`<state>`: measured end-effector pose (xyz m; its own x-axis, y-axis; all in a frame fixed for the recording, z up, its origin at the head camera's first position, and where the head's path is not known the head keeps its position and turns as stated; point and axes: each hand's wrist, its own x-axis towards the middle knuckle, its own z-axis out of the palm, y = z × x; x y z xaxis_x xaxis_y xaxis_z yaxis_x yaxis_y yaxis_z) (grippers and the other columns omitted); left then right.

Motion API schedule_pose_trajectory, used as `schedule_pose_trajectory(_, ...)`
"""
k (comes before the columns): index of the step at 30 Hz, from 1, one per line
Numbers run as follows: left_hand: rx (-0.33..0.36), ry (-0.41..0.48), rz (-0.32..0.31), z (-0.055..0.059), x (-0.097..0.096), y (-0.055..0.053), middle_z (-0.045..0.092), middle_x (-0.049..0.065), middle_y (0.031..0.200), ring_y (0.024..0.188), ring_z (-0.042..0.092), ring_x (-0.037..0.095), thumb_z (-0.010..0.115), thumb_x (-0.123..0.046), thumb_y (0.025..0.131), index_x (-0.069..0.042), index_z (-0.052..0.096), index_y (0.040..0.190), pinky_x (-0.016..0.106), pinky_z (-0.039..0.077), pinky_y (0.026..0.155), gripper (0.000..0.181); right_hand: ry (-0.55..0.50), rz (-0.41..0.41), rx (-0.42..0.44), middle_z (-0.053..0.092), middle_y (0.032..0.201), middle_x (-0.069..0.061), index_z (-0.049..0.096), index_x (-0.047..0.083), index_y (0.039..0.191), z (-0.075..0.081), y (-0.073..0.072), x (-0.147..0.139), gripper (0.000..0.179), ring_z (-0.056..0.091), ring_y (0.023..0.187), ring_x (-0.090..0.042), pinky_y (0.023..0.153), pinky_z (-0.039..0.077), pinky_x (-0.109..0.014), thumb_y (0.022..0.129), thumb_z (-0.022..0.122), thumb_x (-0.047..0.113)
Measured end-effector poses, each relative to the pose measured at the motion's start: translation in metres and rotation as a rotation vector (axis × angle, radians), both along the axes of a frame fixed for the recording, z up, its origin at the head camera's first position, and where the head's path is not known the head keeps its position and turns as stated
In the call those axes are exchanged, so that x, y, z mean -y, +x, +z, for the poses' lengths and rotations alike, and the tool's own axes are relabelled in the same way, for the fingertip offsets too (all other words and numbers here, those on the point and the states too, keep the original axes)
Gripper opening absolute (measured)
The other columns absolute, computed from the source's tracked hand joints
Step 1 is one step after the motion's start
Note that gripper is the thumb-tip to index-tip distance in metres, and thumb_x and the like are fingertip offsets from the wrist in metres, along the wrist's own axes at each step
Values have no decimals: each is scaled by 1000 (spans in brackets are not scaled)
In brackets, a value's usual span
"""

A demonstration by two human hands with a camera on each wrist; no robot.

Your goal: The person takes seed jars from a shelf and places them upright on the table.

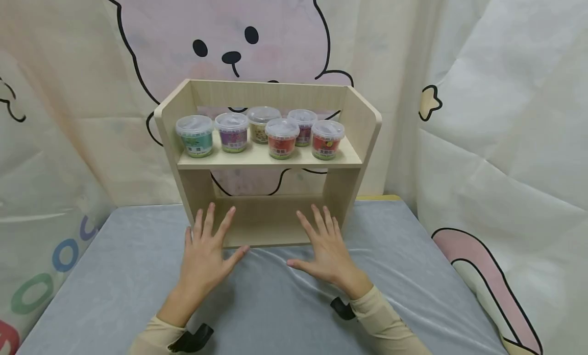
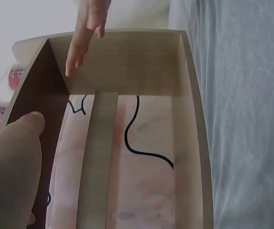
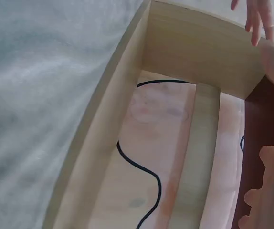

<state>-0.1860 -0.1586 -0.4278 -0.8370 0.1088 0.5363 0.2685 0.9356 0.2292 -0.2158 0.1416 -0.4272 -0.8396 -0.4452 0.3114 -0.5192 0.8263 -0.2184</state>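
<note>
My left hand (image 1: 205, 260) is spread in front of the lower left of a pale wooden two-tier shelf (image 1: 271, 167), fingers straight and holding nothing. To its right, my right hand (image 1: 332, 255) is likewise spread before the lower right of the shelf, with nothing in it. On the upper tier stand several small lidded tubs: a teal one (image 1: 197, 140) at the left end, a purple one (image 1: 233, 136), a yellowish one (image 1: 259, 130) farther back, a red one (image 1: 282, 140), another purple-red one (image 1: 303, 127) behind, and a red one (image 1: 327, 143) at the right.
The shelf stands on a table with a grey-blue cloth (image 1: 266, 314). Its lower tier (image 1: 271, 222) faces the hands. Behind hangs a cream curtain (image 1: 372, 33) printed with a pink bear, and similar cloth (image 1: 519, 156) hangs along both sides.
</note>
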Motion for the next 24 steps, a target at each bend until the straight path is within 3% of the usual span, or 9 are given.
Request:
schedule_pose_trajectory(6,-164,31,-44,10,12,-2,36,27,157,140,40,51,79,-45,80,-24,34,159,67,45,104,93,36,40,-22,6,171,-17,11,34,164,18,-1,5,106,6,158,-44,123,19,-69,81,68,69)
schedule_pose_trajectory(11,-251,75,-47,21,26,-2,47,26,148,130,52,48,80,-33,81,-18,44,153,64,53,92,82,10,91,-20,11,170,-19,16,32,163,33,-6,10,102,12,157,-45,122,25,-67,83,71,63)
schedule_pose_trajectory(19,-310,112,-7,36,49,2,57,20,138,110,63,45,73,-26,84,-12,52,145,60,56,66,66,-47,152,72,10,171,-16,18,27,163,50,-11,13,96,11,158,-42,122,28,-64,88,71,56)
schedule_pose_trajectory(24,-317,160,23,43,63,1,60,19,135,110,63,45,72,-21,86,-8,55,140,60,53,58,58,-83,173,91,16,169,-13,18,29,163,61,-16,14,94,13,158,-38,121,32,-62,89,72,52)
